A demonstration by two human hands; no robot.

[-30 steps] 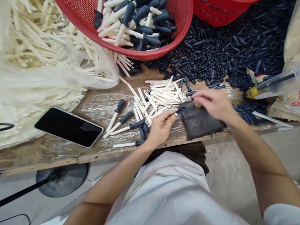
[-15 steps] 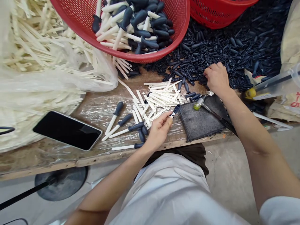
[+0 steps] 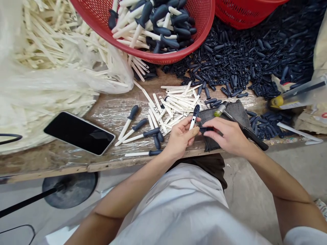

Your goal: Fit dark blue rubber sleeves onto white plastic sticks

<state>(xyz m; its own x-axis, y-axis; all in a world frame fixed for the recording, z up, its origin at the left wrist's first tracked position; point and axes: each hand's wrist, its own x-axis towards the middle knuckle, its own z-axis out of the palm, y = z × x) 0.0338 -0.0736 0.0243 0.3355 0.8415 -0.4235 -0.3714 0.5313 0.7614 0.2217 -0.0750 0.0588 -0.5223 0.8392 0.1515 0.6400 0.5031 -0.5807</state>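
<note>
Around the desk's [image 3: 112, 102] glossy plastic film over wood: rough matt dark cloth pad [image 3: 236, 112], smooth glossy phone [image 3: 79, 133], shiny red plastic basket [image 3: 204, 34], metal-headed hammer [image 3: 221, 108].

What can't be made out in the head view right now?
All head view:
- Dark piece in right hand: partly behind fingers.
- White strip in left hand: lower end behind fingers.
- Top-right red basket: cut off by top edge.
- Top-center red basket: floor covered by dark-handled pieces.

Wooden bench [image 3: 107, 172] with phone [image 3: 79, 133], hammer [image 3: 244, 129], dark pad [image 3: 238, 110], white sticks [image 3: 178, 102]
</note>
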